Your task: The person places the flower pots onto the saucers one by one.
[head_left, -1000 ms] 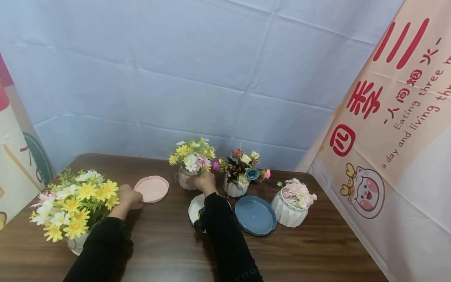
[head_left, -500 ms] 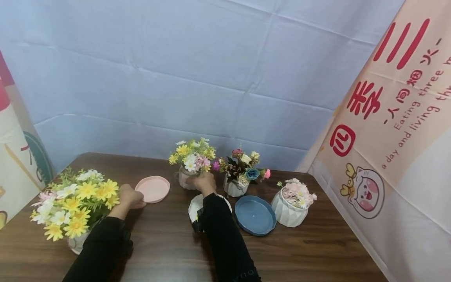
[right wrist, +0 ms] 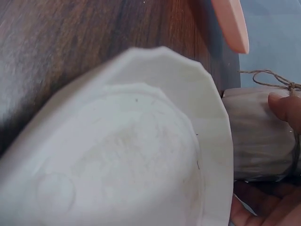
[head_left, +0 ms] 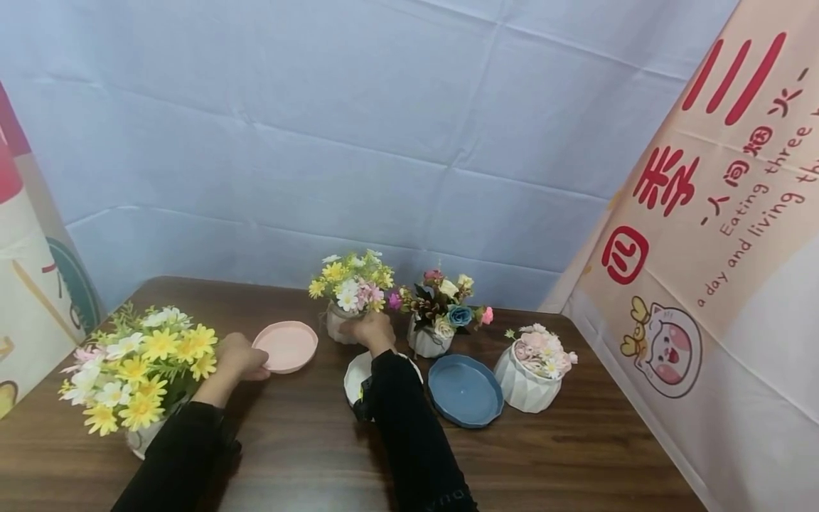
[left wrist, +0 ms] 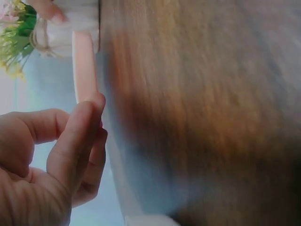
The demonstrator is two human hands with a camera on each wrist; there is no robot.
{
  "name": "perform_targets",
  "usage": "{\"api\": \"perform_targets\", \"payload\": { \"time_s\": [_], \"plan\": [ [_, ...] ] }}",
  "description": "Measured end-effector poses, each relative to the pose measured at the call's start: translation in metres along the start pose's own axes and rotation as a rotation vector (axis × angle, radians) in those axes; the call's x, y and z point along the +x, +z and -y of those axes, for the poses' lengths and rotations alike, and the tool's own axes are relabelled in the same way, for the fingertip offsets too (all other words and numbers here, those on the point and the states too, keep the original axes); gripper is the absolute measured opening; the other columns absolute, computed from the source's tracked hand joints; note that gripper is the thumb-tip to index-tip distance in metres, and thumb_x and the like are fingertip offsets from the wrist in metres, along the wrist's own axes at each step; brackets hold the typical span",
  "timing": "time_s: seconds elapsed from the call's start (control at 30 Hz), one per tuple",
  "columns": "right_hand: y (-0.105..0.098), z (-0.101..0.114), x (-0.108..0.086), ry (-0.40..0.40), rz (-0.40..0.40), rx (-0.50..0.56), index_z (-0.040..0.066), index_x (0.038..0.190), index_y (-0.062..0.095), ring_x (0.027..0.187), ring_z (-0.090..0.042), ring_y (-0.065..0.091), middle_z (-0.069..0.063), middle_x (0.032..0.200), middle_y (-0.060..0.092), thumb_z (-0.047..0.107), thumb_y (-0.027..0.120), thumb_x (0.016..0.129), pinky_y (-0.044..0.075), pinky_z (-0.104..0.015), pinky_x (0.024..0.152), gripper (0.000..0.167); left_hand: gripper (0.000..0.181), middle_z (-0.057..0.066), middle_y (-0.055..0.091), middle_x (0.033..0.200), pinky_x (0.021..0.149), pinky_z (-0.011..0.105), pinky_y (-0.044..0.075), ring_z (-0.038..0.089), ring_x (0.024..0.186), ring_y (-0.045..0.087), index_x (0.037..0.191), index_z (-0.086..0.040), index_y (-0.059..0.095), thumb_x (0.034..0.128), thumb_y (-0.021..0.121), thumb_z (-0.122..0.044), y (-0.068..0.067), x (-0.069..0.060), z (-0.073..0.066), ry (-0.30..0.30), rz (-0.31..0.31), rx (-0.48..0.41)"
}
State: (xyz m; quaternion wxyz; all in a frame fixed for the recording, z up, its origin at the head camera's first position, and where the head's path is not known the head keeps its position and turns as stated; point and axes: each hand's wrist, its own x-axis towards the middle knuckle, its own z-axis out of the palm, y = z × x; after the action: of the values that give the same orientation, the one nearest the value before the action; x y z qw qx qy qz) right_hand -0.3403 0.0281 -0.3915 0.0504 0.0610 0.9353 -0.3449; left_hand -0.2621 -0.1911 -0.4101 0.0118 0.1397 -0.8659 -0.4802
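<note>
In the head view my left hand (head_left: 238, 358) pinches the near left rim of a round pink saucer (head_left: 288, 347). The left wrist view shows the saucer (left wrist: 85, 66) edge-on between thumb and fingers, seemingly just above the tabletop. My right hand (head_left: 372, 331) grips a small whitish flowerpot (head_left: 338, 324) of yellow, white and pink artificial flowers (head_left: 350, 283) at the back. Twine (right wrist: 277, 80) is tied round this pot, and thumb and fingers lie on opposite sides of it. A white saucer (right wrist: 141, 141) lies in front of the pot, partly hidden by my right sleeve.
Nearest my left forearm stands a large pot of yellow and white flowers (head_left: 143, 363). Right of my right hand are a pot of mixed roses (head_left: 430, 341), a blue saucer (head_left: 465, 391) and a faceted white pot of pale pink flowers (head_left: 527, 380). Cloth (head_left: 320, 142) hangs behind the table.
My left hand has moved slightly to the right, carrying the pink saucer closer to the flowerpot. My right hand keeps its grip on the pot, which stays put. The head view has shifted slightly.
</note>
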Motion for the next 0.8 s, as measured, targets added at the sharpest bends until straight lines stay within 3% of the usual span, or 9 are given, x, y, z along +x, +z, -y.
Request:
{"api": "perform_targets", "payload": {
  "time_s": [0.1, 0.2, 0.4, 0.6, 0.8],
  "plan": [
    [0.000, -0.001, 0.000, -0.007, 0.007, -0.013, 0.008, 0.088, 0.068, 0.073, -0.022, 0.056, -0.013, 0.103, 0.060, 0.050, 0.073, 0.072, 0.047, -0.035, 0.063, 0.045, 0.020, 0.019, 0.056, 0.053, 0.046, 0.031, 0.053, 0.018, 0.040, 0.060, 0.084, 0.019, 0.042, 0.0715, 0.052, 0.008, -0.001, -0.005, 0.002, -0.043, 0.049, -0.130],
    [0.000, -0.001, 0.000, -0.015, 0.011, -0.020, 0.010, 0.082, 0.067, 0.071, -0.021, 0.055, -0.011, 0.098, 0.061, 0.050, 0.074, 0.072, 0.046, -0.034, 0.061, 0.041, 0.020, 0.025, 0.056, 0.062, 0.045, 0.028, 0.053, 0.019, 0.043, 0.060, 0.086, 0.018, 0.039, 0.0723, 0.051, 0.010, -0.001, -0.009, 0.002, -0.052, 0.085, -0.131],
    [-0.002, -0.002, 0.000, -0.018, 0.009, -0.030, 0.011, 0.080, 0.067, 0.070, -0.020, 0.055, -0.009, 0.095, 0.061, 0.050, 0.073, 0.072, 0.046, -0.033, 0.059, 0.040, 0.027, 0.043, 0.044, 0.083, 0.045, 0.027, 0.053, 0.021, 0.045, 0.062, 0.091, 0.022, 0.037, 0.0711, 0.050, 0.009, 0.000, -0.015, -0.003, -0.028, 0.123, -0.034],
    [-0.004, -0.002, 0.001, -0.021, 0.013, -0.033, 0.011, 0.079, 0.067, 0.071, -0.022, 0.055, -0.010, 0.096, 0.061, 0.049, 0.072, 0.074, 0.046, -0.034, 0.059, 0.038, 0.028, 0.035, 0.048, 0.078, 0.045, 0.026, 0.052, 0.019, 0.045, 0.061, 0.095, 0.024, 0.040, 0.0732, 0.049, 0.010, -0.002, -0.020, -0.009, -0.017, 0.138, 0.094],
    [-0.003, -0.002, 0.002, -0.021, 0.016, -0.042, 0.009, 0.084, 0.068, 0.073, -0.023, 0.056, -0.013, 0.102, 0.061, 0.048, 0.072, 0.073, 0.047, -0.035, 0.060, 0.041, 0.034, 0.029, 0.049, 0.079, 0.044, 0.024, 0.051, 0.018, 0.047, 0.060, 0.104, 0.025, 0.041, 0.0754, 0.053, 0.009, 0.001, -0.017, -0.008, -0.060, 0.169, 0.224]
  ]
}}
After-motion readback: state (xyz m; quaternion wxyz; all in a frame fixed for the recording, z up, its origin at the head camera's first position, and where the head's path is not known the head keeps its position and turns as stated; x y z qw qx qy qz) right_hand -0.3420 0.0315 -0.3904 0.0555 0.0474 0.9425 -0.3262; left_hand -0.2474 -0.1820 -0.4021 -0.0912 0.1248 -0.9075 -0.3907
